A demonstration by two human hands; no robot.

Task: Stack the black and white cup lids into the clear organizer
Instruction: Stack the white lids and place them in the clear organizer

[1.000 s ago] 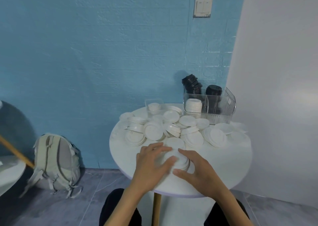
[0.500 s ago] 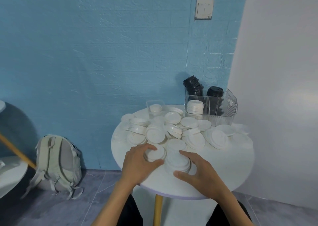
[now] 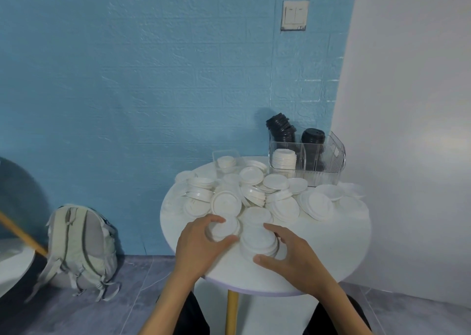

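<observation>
Gripping small white lid stack with left hand on round surface | cupping larger white stack with right hand, fingers curled | clear organizer at far edge, holding black lids and white ones.

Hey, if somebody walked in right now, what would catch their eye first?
Probably the heap of white lids spread over the round white table. At its near edge, the left hand grips a small lid stack while the right hand curls round a bigger stack. At the table's far right, the clear organizer holds black lids.
</observation>
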